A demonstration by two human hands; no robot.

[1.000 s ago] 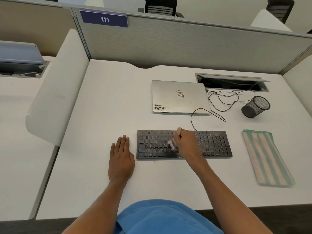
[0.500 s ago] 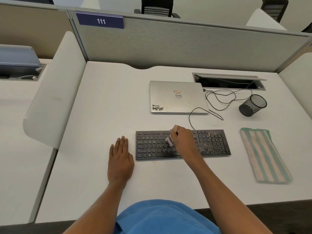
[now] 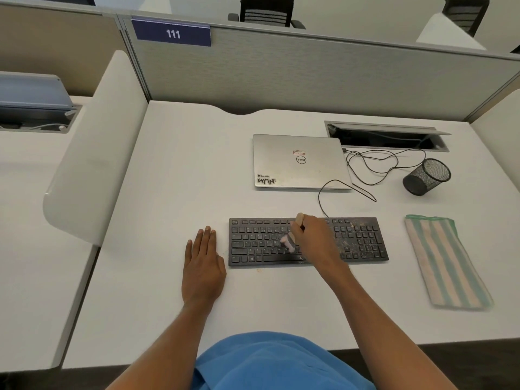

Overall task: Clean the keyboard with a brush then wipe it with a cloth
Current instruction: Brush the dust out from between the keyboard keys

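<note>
A black keyboard (image 3: 259, 240) lies on the white desk (image 3: 174, 192), with pale dust on its right part near the number pad. My right hand (image 3: 315, 237) grips a small brush (image 3: 289, 242) over the keyboard's middle. Its bristles touch the lower letter rows and its wooden handle end sticks up behind my fingers. My left hand (image 3: 204, 263) lies flat on the desk just left of the keyboard, fingers straight, holding nothing. A folded cloth (image 3: 447, 260) with green and beige stripes lies right of the keyboard.
A shut silver laptop (image 3: 299, 161) sits behind the keyboard, with black cables (image 3: 374, 164) looping to an open cable hatch (image 3: 388, 136). A black mesh cup (image 3: 426, 177) lies on its side at the right. Grey partitions (image 3: 281, 71) bound the desk.
The brush in my right hand has swept up the keys and then back down to the lower letter rows. My left hand has stayed flat on the desk.
</note>
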